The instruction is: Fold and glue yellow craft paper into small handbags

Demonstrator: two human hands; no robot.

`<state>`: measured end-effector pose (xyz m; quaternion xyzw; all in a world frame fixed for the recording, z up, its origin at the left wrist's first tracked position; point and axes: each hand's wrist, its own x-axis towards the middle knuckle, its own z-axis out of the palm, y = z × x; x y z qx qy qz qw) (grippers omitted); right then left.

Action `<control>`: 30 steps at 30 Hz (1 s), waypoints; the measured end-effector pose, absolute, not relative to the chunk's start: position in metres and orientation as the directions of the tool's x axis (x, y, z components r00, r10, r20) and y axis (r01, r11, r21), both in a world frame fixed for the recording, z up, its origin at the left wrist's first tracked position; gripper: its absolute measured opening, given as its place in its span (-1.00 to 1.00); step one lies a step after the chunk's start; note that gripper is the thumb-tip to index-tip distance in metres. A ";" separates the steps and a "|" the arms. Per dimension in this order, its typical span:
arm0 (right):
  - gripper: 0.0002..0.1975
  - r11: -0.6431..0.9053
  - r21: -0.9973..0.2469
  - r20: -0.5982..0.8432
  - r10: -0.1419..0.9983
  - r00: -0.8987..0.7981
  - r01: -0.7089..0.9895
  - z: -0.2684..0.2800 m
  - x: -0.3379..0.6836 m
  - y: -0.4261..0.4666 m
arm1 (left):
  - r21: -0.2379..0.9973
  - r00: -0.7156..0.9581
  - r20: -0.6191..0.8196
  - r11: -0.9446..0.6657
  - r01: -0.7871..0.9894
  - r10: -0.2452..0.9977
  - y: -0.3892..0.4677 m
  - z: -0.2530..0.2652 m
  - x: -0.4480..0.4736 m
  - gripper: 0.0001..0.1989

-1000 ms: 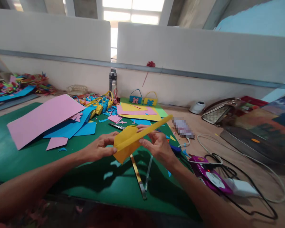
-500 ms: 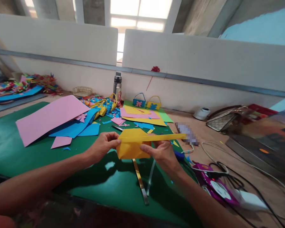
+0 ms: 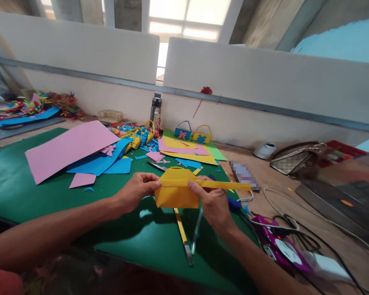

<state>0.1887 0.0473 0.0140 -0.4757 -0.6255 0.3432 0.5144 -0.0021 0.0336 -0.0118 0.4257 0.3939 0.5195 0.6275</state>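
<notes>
We have swung the long, flat yellow paper-like strip (image 3: 227, 185) from a slant to nearly level, so it lines up along the boxy, folded yellow paper-like piece (image 3: 178, 197) above the green mat (image 3: 126, 233). Our left hand (image 3: 133, 190) pinches the piece's left edge; our right hand (image 3: 213, 205) thumbs the strip against it. Whether it's stuck, we can't tell.

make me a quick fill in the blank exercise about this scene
The strip pinched by the left hand and right hand is ____.
The small yellow handbag bears a ____ bow.
On the green mat, the largest sheet is ____.
In the picture, the bottle stands ____ of the small yellow handbag.

Missing words: yellow; blue; pink; left.
</notes>
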 end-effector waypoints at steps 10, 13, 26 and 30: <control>-0.80 0.293 -0.918 0.309 0.951 0.020 0.268 0.017 0.189 0.046 | 0.963 0.186 -0.010 0.060 -0.263 0.982 0.033 -0.010 -0.003 -0.69; -0.80 0.291 -0.916 0.308 0.951 0.019 0.278 0.017 0.188 0.046 | 0.976 0.159 0.009 0.026 -0.215 0.987 0.032 -0.010 -0.002 -0.71; -0.81 0.252 -0.939 0.255 0.967 -0.019 0.232 0.014 0.186 0.046 | 0.942 0.176 0.124 -0.060 -0.329 0.977 0.028 -0.008 -0.001 -0.79; -0.81 0.276 -0.935 0.275 0.961 -0.036 0.223 0.013 0.187 0.047 | 0.974 0.126 0.102 -0.073 -0.216 0.987 0.029 -0.009 -0.002 -0.80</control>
